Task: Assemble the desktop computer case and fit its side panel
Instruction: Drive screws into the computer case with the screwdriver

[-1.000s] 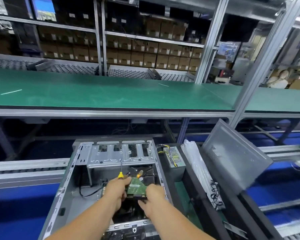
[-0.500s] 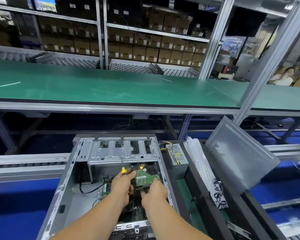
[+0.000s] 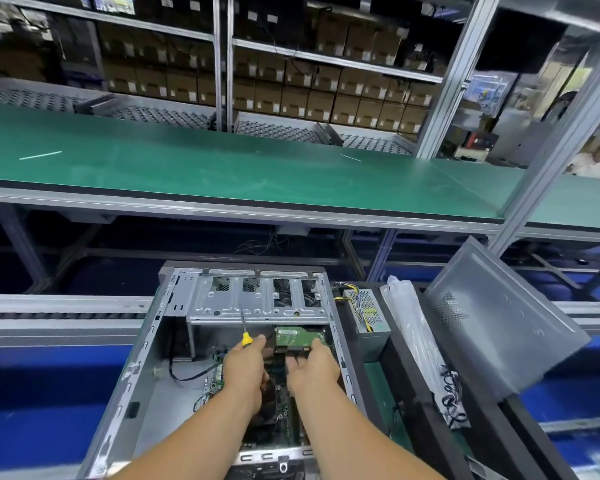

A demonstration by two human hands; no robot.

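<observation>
Hands worked inside the grey steel case (image 3: pixel 146 386): left hand (image 3: pixel 245 370) gripped a yellow-handled screwdriver (image 3: pixel 246 336), right hand (image 3: pixel 310 365) pinched the flat green-boarded drive (image 3: pixel 298 336).

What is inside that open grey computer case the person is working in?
Inside the case: a metal drive cage, a green-boarded drive held by the right hand, a black cable. The left hand grips a screwdriver. Both arms hide much of the board beneath.

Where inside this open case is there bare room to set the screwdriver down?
The bare metal floor on the left of the computer case, between its left wall and the motherboard, crossed only by a black cable. It is crowded under the drive cage, where both hands hold the hard drive.
</observation>
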